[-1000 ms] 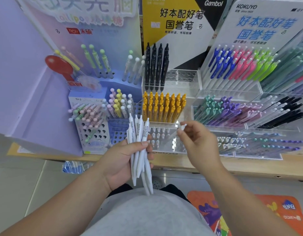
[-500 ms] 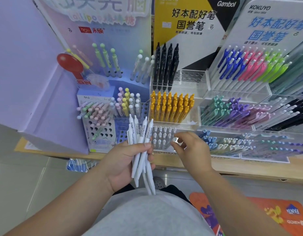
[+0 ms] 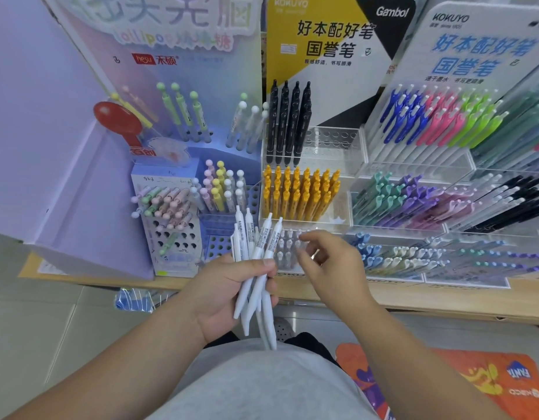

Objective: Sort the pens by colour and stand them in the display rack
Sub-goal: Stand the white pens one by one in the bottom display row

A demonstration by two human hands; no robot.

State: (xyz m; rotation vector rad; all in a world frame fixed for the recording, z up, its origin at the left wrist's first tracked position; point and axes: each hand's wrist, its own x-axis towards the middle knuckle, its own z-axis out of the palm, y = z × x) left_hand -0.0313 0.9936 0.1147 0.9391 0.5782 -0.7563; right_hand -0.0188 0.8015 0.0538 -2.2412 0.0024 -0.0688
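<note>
My left hand (image 3: 219, 295) grips a bundle of several white pens (image 3: 257, 262), tips down and clickers up, in front of the display. My right hand (image 3: 334, 268) hovers just right of the bundle with loosely curled fingers and holds nothing. Behind its fingertips, several white pens (image 3: 286, 247) stand in the lowest tier of the clear acrylic rack (image 3: 331, 140). Yellow pens (image 3: 298, 192) fill the tier above, and black pens (image 3: 288, 122) stand at the left of the top tier, whose other holes are bare.
A lilac lollipop-pen stand (image 3: 183, 213) with pastel pens is at the left. Racks of blue, pink, green, teal, purple and black pens (image 3: 438, 122) are at the right. The wooden shelf edge (image 3: 444, 301) runs below them. An orange mat (image 3: 474, 380) lies on the floor.
My right hand carried a white pen down into the lowest tier of the rack and has drawn back without it. My left hand kept its bundle almost still.
</note>
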